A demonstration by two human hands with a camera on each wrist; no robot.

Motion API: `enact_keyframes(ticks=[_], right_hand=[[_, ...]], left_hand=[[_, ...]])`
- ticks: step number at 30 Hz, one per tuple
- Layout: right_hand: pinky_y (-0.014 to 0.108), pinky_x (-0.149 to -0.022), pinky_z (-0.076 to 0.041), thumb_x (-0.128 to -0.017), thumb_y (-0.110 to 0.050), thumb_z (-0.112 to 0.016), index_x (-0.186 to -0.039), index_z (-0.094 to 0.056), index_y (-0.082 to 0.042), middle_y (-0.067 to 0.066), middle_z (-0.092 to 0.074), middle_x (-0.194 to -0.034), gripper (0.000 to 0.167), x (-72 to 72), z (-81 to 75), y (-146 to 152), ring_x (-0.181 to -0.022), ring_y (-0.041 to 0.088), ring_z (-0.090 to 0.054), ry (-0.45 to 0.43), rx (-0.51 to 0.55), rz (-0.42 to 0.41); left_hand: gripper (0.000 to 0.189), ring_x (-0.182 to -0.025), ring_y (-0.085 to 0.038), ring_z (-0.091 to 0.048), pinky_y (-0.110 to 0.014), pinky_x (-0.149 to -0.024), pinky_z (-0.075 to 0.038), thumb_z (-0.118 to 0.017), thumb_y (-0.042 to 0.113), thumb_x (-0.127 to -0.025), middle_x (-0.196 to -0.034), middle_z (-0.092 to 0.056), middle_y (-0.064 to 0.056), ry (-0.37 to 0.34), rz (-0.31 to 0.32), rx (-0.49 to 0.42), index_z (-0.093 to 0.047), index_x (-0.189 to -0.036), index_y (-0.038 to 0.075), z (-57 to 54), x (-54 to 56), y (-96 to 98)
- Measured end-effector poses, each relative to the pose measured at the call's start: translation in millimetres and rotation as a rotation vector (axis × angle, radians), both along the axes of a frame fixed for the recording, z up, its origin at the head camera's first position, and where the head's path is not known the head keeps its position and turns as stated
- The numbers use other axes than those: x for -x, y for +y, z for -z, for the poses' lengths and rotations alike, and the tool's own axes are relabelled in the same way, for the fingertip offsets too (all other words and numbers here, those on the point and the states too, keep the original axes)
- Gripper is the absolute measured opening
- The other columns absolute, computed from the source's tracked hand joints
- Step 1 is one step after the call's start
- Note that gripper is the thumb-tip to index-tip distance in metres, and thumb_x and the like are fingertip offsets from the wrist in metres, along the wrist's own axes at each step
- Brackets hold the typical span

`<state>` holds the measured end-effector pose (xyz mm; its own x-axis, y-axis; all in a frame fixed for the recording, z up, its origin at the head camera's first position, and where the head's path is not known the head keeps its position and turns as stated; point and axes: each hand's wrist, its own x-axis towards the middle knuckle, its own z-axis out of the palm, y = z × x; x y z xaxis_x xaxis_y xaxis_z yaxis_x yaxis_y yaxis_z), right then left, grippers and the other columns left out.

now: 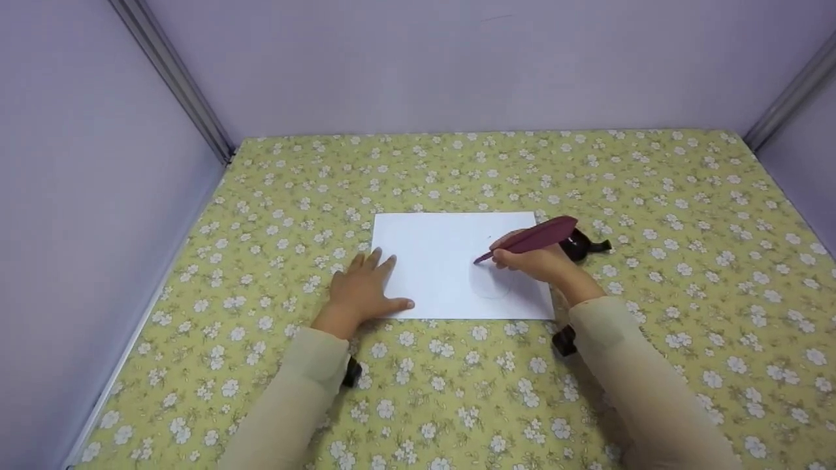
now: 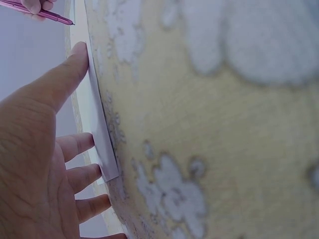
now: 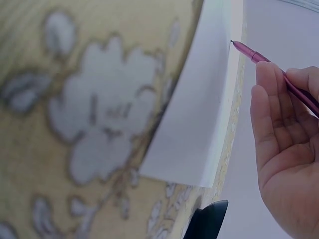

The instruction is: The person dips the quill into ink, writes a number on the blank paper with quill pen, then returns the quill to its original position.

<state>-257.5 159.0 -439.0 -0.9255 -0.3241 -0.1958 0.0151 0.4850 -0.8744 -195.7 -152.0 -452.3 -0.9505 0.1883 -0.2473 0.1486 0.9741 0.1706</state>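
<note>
A white sheet of paper (image 1: 431, 261) lies on the flowered cloth. My right hand (image 1: 532, 261) pinches a maroon feather pen (image 1: 542, 235), its plume slanting up to the right. In the right wrist view the tip of the pen (image 3: 244, 51) is right at the paper's surface. Below the tip, a faint curved line (image 1: 490, 297) forms a rounded outline on the sheet, and a small dark mark sits above it. Fingers spread, my left hand (image 1: 359, 294) rests at the sheet's left edge, with the thumb (image 2: 75, 64) along the near edge.
Just beyond my right hand sits a shiny dark rounded thing (image 1: 576, 247) with a narrow neck, partly hidden by the hand. Yellow flowered cloth (image 1: 313, 183) covers the table. Pale panels (image 1: 424, 72) with metal posts stand at the back and sides.
</note>
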Motion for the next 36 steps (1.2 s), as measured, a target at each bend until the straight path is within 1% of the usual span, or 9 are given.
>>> enact_keyframes(ticks=[4, 12, 20, 26, 28, 31, 34, 36], right_hand=[[0.035, -0.078, -0.051, -0.091, -0.025, -0.067, -0.108, -0.069, -0.004, 0.007, -0.072, -0.092, 0.027, -0.4, -0.3, -0.3, -0.088, 0.023, -0.067, 0.001, -0.022, -0.023], [0.038, -0.082, -0.051, -0.091, -0.026, -0.066, -0.110, -0.068, -0.003, 0.007, -0.071, -0.094, 0.030, -1.2, -0.7, 0.7, -0.089, 0.023, -0.067, -0.027, -0.002, -0.042], [0.036, -0.080, -0.052, -0.090, -0.026, -0.068, -0.109, -0.069, -0.005, 0.006, -0.071, -0.093, 0.028, -2.9, -2.1, 0.7, -0.088, 0.022, -0.067, -0.049, 0.005, -0.013], [0.037, -0.082, -0.051, -0.090, -0.028, -0.068, -0.109, -0.068, -0.006, 0.006, -0.072, -0.095, 0.030, -3.1, -1.7, -0.3, -0.089, 0.022, -0.067, -0.041, 0.025, -0.018], [0.038, -0.083, -0.051, -0.090, -0.030, -0.067, -0.111, -0.068, -0.006, 0.007, -0.072, -0.096, 0.032, -3.4, -1.8, 0.2, -0.090, 0.022, -0.067, -0.026, 0.052, -0.021], [0.039, -0.085, -0.052, -0.091, -0.027, -0.066, -0.113, -0.067, -0.002, 0.014, -0.070, -0.099, 0.033, -4.0, -3.3, 0.5, -0.090, 0.022, -0.067, 0.000, 0.155, -0.024], [0.041, -0.087, -0.051, -0.093, -0.021, -0.064, -0.116, -0.063, 0.005, 0.023, -0.067, -0.103, 0.035, -3.7, -5.2, 0.7, -0.090, 0.021, -0.068, 0.039, 0.256, -0.054], [0.042, -0.087, -0.051, -0.094, -0.020, -0.063, -0.117, -0.061, 0.007, 0.025, -0.066, -0.104, 0.035, -3.3, -7.1, 0.2, -0.090, 0.019, -0.068, 0.062, 0.290, -0.061]], left_hand=[[0.097, -0.142, -0.037, -0.012, -0.064, -0.103, -0.026, -0.055, 0.074, -0.078, -0.158, -0.014, -0.008, 0.005, -0.001, 0.000, -0.024, -0.153, 0.021, 0.3, 1.1, 0.5], [0.097, -0.142, -0.037, -0.011, -0.064, -0.103, -0.025, -0.056, 0.073, -0.077, -0.158, -0.013, -0.008, 0.005, -0.008, -0.010, -0.024, -0.153, 0.022, -0.4, 1.4, 1.0], [0.097, -0.142, -0.037, -0.012, -0.063, -0.103, -0.025, -0.055, 0.074, -0.077, -0.158, -0.013, -0.008, 0.010, -0.004, 0.005, -0.024, -0.153, 0.022, -2.8, 1.1, 1.6], [0.097, -0.142, -0.037, -0.010, -0.063, -0.105, -0.023, -0.055, 0.074, -0.077, -0.158, -0.012, -0.007, 0.005, -0.013, 0.004, -0.023, -0.153, 0.021, -3.1, -0.1, 2.2], [0.098, -0.142, -0.037, -0.011, -0.063, -0.105, -0.023, -0.056, 0.074, -0.077, -0.158, -0.012, -0.007, 0.004, -0.014, 0.001, -0.023, -0.153, 0.021, -2.3, -0.2, 2.1], [0.097, -0.142, -0.037, -0.011, -0.063, -0.104, -0.024, -0.056, 0.073, -0.077, -0.158, -0.013, -0.007, 0.004, -0.014, -0.003, -0.024, -0.153, 0.021, -0.7, 0.0, 2.1], [0.097, -0.142, -0.037, -0.012, -0.063, -0.103, -0.025, -0.056, 0.074, -0.077, -0.158, -0.014, -0.008, 0.005, -0.015, -0.005, -0.025, -0.153, 0.021, -0.1, 0.1, 2.1], [0.097, -0.142, -0.037, -0.013, -0.063, -0.103, -0.026, -0.056, 0.073, -0.077, -0.158, -0.014, -0.008, 0.009, -0.015, -0.007, -0.025, -0.153, 0.021, -0.3, -0.2, 2.1]])
